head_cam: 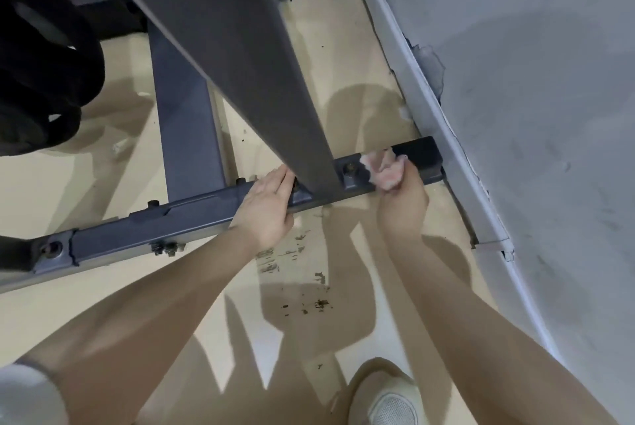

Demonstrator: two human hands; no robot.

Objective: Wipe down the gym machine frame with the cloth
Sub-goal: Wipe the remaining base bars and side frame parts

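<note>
Landmark: the grey upright post (275, 87) that meets the floor-level base bar (144, 235) of the machine frame.

Right hand (400, 199) is just right of the post's foot, fingers curled tight round a bunched pink cloth (386, 172), pressing it onto the top of the base bar near a bolt (349, 168). The bar's black end cap (417, 153) sits further right of the post, close against the grey wall (515, 81).

Left hand (266, 210) is just left of the post's foot, laid over the base bar with fingers fairly straight and together — holding nothing, looks like bracing. Fingertips reach about to the post; actual contact with it can't be confirmed.

Behind the post a second frame rail (187, 122) runs away along the tan floor (309, 338); black weight plates (41, 57) are far left of the post. Dark specks on the floor in front of the post; a white shoe (391, 400) nearer still.

Step in hand, judged: wiping the bar stretch between post and end cap. To do it well — keep the cloth flat rather than wadded for more contact, work round the bolt head and the post's base plate where grime collects, run strokes out to the end cap, then do the bar's front face. The left hand should keep steadying and shift clear when that side is wiped.
</note>
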